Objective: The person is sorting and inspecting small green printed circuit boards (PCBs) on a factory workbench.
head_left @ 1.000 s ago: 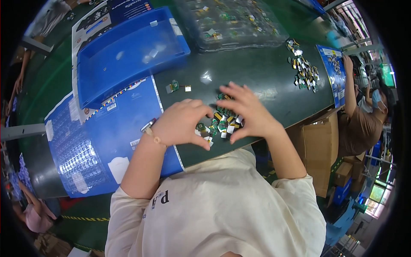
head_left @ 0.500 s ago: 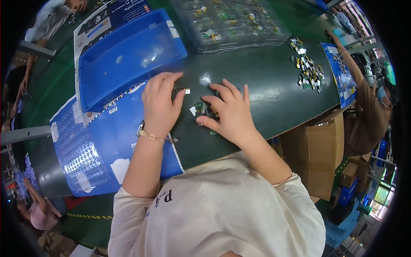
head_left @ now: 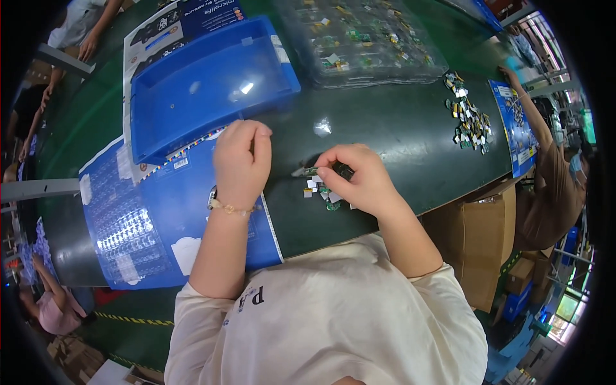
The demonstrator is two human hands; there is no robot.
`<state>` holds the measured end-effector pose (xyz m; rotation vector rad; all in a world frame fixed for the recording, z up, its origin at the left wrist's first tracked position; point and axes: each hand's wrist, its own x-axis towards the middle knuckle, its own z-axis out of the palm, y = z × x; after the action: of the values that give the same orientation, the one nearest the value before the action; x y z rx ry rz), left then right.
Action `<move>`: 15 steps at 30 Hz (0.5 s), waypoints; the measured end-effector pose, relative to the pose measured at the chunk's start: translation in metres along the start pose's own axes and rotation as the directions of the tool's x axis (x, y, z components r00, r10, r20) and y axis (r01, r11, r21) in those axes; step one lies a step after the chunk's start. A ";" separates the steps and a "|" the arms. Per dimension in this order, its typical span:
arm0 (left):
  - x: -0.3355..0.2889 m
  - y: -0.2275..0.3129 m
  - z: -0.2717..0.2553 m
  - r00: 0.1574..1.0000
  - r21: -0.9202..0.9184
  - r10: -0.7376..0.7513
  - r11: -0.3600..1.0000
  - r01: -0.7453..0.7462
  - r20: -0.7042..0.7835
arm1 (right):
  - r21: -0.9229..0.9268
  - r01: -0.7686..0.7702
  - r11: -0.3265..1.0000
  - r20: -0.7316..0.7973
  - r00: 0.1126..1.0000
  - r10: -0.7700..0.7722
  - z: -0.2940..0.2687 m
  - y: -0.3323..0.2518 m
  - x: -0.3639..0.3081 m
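Pinched small circuit board [head_left: 310,172] between thumb and forefinger of right hand [head_left: 364,178], just beside loose pile of parts [head_left: 333,205] on smooth dark green tabletop [head_left: 404,128]. Pointed free end left, long axis roughly crosswise. Bunched left hand's [head_left: 242,160] fingers near glossy blue plastic bin [head_left: 199,112]; couldn't tell what, if anything, gripped. Saw flat, squarish white bits in pile.

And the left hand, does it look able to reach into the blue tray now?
Probably yes: the left hand is close to the blue tray, at its near side, with nothing visible between them.
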<state>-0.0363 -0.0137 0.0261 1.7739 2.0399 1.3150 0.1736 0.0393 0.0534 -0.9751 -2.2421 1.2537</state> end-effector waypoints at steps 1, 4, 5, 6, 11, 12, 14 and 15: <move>0.001 0.002 -0.004 0.999 0.091 0.016 0.996 -0.013 -0.032 | -0.004 0.002 1.000 -0.001 1.000 -0.002 -0.001 -0.003 0.000; 0.006 0.011 -0.007 0.946 0.246 0.288 0.937 -0.247 -0.149 | 0.333 -0.121 0.935 0.061 0.992 0.107 0.000 -0.005 0.003; 0.007 0.013 -0.007 0.944 0.248 0.290 0.937 -0.247 -0.156 | 0.324 0.041 0.945 0.001 0.999 -0.044 0.002 0.001 0.006; 0.007 0.015 -0.007 0.946 0.163 0.291 0.950 -0.268 -0.145 | 0.305 0.202 0.931 -0.056 0.979 -0.194 0.002 0.003 0.009; -0.013 0.009 -0.001 0.924 -0.777 -0.077 0.518 0.358 0.374 | 0.385 -0.017 0.923 0.012 1.000 0.013 -0.006 -0.019 0.028; -0.015 0.007 0.002 0.926 -0.778 -0.076 0.520 0.352 0.369 | 0.330 0.023 0.944 -0.034 0.999 -0.013 -0.006 -0.022 0.033; -0.014 0.006 0.006 0.896 -0.758 -0.179 0.481 0.441 0.407 | 0.323 0.044 0.945 -0.039 0.999 -0.034 -0.006 -0.024 0.043; -0.012 0.005 0.007 0.898 -0.759 -0.178 0.483 0.436 0.402 | 0.318 0.033 0.948 -0.009 0.999 -0.032 -0.006 -0.023 0.049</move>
<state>-0.0245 -0.0211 0.0205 0.9778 1.1212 1.4480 0.1349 0.0702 0.0764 -0.8120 -1.9604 1.5358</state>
